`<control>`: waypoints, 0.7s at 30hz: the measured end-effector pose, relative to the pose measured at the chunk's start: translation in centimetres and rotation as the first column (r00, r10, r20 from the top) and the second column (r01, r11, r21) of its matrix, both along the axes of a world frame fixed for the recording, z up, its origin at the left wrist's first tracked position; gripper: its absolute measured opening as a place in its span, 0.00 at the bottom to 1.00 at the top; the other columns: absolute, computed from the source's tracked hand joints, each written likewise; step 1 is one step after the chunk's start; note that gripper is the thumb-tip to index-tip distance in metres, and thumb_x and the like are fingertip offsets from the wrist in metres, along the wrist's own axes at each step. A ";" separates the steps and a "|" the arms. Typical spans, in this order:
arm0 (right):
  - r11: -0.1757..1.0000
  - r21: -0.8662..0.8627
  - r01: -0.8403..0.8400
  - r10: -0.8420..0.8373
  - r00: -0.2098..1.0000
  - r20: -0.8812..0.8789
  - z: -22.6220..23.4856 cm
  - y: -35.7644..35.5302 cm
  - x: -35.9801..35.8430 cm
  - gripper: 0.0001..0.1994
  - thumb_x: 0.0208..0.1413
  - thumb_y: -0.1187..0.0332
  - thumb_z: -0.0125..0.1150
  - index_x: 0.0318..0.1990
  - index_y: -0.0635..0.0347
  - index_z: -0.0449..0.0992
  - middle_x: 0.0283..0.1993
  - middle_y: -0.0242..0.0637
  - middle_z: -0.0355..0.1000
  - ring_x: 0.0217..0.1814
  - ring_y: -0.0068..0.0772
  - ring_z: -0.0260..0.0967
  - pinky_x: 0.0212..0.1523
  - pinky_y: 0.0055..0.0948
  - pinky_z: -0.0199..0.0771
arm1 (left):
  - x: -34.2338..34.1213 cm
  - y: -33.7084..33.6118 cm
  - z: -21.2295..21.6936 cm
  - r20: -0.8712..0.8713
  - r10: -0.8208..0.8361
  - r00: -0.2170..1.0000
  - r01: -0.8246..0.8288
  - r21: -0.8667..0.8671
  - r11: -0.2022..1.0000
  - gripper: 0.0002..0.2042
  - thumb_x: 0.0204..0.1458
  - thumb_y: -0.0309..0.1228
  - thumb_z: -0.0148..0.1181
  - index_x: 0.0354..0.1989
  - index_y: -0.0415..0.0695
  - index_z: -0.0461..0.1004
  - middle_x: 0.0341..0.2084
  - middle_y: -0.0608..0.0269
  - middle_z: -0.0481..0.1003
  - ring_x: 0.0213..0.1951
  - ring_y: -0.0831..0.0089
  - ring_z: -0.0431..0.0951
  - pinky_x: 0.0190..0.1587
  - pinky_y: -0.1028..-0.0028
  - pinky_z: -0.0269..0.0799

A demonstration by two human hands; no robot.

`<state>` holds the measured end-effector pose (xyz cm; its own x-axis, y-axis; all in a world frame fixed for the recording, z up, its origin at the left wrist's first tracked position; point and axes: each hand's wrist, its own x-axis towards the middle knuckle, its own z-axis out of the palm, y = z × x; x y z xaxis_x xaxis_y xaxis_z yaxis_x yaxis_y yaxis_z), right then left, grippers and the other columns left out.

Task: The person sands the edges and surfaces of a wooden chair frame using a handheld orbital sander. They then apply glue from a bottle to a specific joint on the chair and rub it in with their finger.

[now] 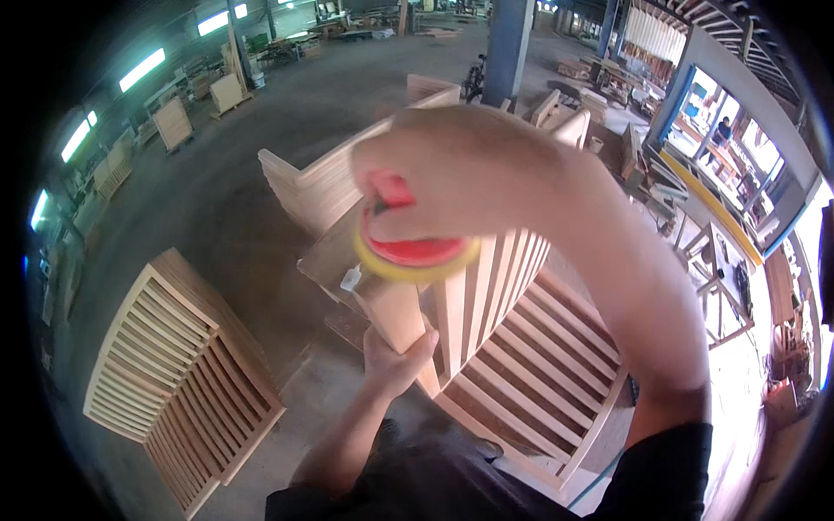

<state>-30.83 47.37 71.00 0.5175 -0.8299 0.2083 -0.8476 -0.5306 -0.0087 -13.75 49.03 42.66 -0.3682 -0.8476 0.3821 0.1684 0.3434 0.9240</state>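
Note:
My right hand (486,165), smeared by motion, is wrapped round a red disc-shaped palm sander with a yellow rim (421,256). It is over the end of a broad pale wooden rail (395,314); whether it touches the wood I cannot tell. Further down that rail, my left hand (395,360) grips its sides with the thumb on the right. The rail adjoins a slatted wooden chair frame (530,378), whose upright slats and seat slats stretch off to the right. A small white object (350,278) lies beside the rail's far end.
Another slatted wooden frame (182,382) stands on the floor at the left. Stacked pale wooden pieces (321,178) lie just beyond my hands. A blue-grey pillar (506,56) rises behind them. At the right are a metal stand (721,282) and a yellow-edged ledge (708,204).

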 end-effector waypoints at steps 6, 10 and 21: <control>0.920 -0.325 0.218 -0.138 0.958 0.252 -4.2 5.9 -2.8 0.13 0.55 0.57 0.72 0.45 0.48 0.80 0.46 0.38 0.77 0.42 0.48 0.81 0.44 0.43 0.82 | 0.2 0.0 0.4 0.062 -0.080 0.995 0.082 -0.042 0.996 0.08 0.51 0.16 0.65 0.37 0.41 0.76 0.29 0.64 0.79 0.32 0.78 0.79 0.37 0.75 0.77; 0.900 -0.317 0.300 -0.214 0.936 0.278 -4.3 5.6 -4.6 0.14 0.53 0.58 0.73 0.44 0.49 0.80 0.45 0.40 0.76 0.41 0.49 0.81 0.44 0.43 0.82 | 0.3 -0.5 -0.4 0.094 -0.073 0.993 0.082 -0.101 0.991 0.09 0.51 0.16 0.65 0.39 0.40 0.76 0.31 0.64 0.80 0.34 0.77 0.80 0.38 0.75 0.77; 0.897 -0.401 0.185 -0.085 0.964 0.254 -5.2 6.2 -2.8 0.14 0.51 0.57 0.75 0.41 0.49 0.80 0.45 0.40 0.75 0.37 0.46 0.82 0.38 0.39 0.85 | -0.1 0.2 -0.2 -0.027 -0.080 0.996 0.081 0.062 0.995 0.09 0.52 0.16 0.65 0.39 0.41 0.75 0.33 0.62 0.79 0.34 0.76 0.80 0.39 0.74 0.77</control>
<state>-33.62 53.60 65.78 0.3049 -0.6987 0.6472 -0.9130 -0.4079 -0.0102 -13.81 49.23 42.43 -0.4276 -0.8383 0.3381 0.2157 0.2686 0.9388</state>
